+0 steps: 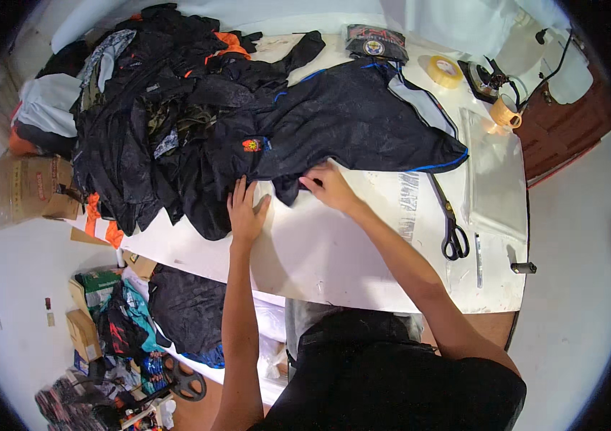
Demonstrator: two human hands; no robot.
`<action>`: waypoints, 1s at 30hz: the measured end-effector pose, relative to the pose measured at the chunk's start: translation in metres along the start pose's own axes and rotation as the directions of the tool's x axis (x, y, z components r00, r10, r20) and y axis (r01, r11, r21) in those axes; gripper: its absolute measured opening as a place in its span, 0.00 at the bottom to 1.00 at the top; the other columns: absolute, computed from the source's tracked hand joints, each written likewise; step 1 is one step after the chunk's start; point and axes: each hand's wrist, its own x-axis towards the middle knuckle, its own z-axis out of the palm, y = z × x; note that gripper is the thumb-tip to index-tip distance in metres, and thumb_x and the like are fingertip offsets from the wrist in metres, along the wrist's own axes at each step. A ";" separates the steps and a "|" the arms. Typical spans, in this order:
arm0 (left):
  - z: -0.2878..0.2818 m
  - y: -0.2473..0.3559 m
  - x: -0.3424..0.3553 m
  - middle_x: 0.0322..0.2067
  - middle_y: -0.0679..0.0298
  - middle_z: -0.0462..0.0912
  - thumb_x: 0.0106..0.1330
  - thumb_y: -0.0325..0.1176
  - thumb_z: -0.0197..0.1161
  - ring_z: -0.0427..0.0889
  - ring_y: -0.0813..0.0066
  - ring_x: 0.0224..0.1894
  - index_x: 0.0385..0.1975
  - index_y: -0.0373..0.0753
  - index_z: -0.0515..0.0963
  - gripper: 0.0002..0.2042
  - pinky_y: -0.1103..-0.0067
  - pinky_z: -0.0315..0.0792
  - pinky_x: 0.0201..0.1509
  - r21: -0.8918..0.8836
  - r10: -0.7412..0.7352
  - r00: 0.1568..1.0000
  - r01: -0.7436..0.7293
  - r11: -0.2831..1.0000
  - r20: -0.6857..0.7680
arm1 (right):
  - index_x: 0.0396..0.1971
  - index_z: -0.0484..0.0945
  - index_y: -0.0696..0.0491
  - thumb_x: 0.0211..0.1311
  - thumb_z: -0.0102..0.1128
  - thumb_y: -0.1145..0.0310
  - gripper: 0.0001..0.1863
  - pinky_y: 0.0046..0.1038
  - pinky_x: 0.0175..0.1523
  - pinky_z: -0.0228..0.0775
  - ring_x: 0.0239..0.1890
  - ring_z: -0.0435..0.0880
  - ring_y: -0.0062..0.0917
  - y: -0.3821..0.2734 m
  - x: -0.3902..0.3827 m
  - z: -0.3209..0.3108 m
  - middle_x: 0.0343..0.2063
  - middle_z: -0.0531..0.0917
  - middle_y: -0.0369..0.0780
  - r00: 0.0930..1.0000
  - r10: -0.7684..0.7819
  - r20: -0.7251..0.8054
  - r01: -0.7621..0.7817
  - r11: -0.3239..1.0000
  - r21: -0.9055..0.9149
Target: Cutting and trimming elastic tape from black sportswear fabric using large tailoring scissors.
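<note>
Blk garment w/ blue trim (363, 115) lies flat across the middle of the white table (334, 251), small orange-red badge (251, 145) up, wide end w/ the blue edging toward the R; its L part runs up against a big pile of dark clothes (147, 122), exact border btwn the two hard to tell. Both hands are at its near edge. L hand (246, 215): fingers fwd, thumb held out wide, fingertips on the dark cloth, palm side down — not gripping. R hand (336, 192): bent in, thumb + fingers pinching a bit of the garment's near edge, a short dark flap of cloth hanging btwn the two hands. To the R, blk-handled scissors (453, 233), tip by the garment's blue hem, handles toward the person; clear plastic sheeting (498, 187) lies beyond them. Far side: packed dark bundle w/ round emblem (376, 46), tape roll (445, 72), orange-ish mug (505, 113) nr the R corner. Cardboard box (25, 188) at far L, below the pile — more clothing (187, 305) under the table.
</note>
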 end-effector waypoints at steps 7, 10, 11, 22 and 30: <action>-0.010 -0.031 0.008 0.55 0.48 0.69 0.58 0.33 0.60 0.68 0.48 0.56 0.40 0.32 0.73 0.14 0.61 0.60 0.59 0.015 0.052 0.995 -0.051 0.999 -0.082 | 0.46 0.73 0.53 0.60 0.58 0.68 0.14 0.14 0.38 0.65 0.33 0.73 0.12 -0.118 -0.070 -0.036 0.26 0.78 0.31 0.892 0.269 0.363 -0.447 0.402 0.800; -0.007 -0.048 0.009 0.55 0.48 0.69 0.58 0.33 0.60 0.68 0.49 0.56 0.40 0.32 0.74 0.13 0.60 0.59 0.59 -0.036 0.028 0.995 -0.032 0.999 -0.094 | 0.55 0.67 0.50 0.55 0.61 0.73 0.26 0.14 0.44 0.65 0.36 0.74 0.13 -0.160 -0.087 -0.065 0.34 0.77 0.34 0.877 0.195 0.440 -0.475 0.204 0.856; -0.009 -0.054 0.011 0.55 0.48 0.68 0.58 0.33 0.60 0.67 0.49 0.57 0.40 0.32 0.74 0.13 0.60 0.59 0.60 -0.060 0.028 0.996 -0.033 0.998 -0.089 | 0.58 0.66 0.49 0.54 0.61 0.75 0.29 0.14 0.46 0.65 0.37 0.74 0.13 -0.168 -0.095 -0.074 0.36 0.76 0.35 0.869 0.186 0.459 -0.485 0.139 0.863; -0.020 0.148 -0.109 0.46 0.54 0.76 0.66 0.31 0.54 0.75 0.69 0.49 0.51 0.29 0.69 0.17 0.77 0.68 0.54 -0.865 -0.364 0.879 0.419 0.277 0.309 | 0.48 0.74 0.53 0.51 0.62 0.74 0.21 0.30 0.51 0.67 0.45 0.76 0.36 -0.017 -0.079 -0.049 0.47 0.75 0.48 0.915 0.273 -0.298 -0.260 0.962 0.083; -0.014 0.172 -0.115 0.43 0.55 0.75 0.49 0.22 0.68 0.78 0.68 0.42 0.49 0.35 0.71 0.24 0.81 0.75 0.38 -0.738 -0.351 0.887 0.449 0.503 0.300 | 0.36 0.79 0.56 0.40 0.65 0.79 0.17 0.32 0.56 0.66 0.51 0.72 0.36 -0.038 -0.156 -0.081 0.47 0.76 0.41 0.995 0.022 0.101 -0.019 1.000 -0.025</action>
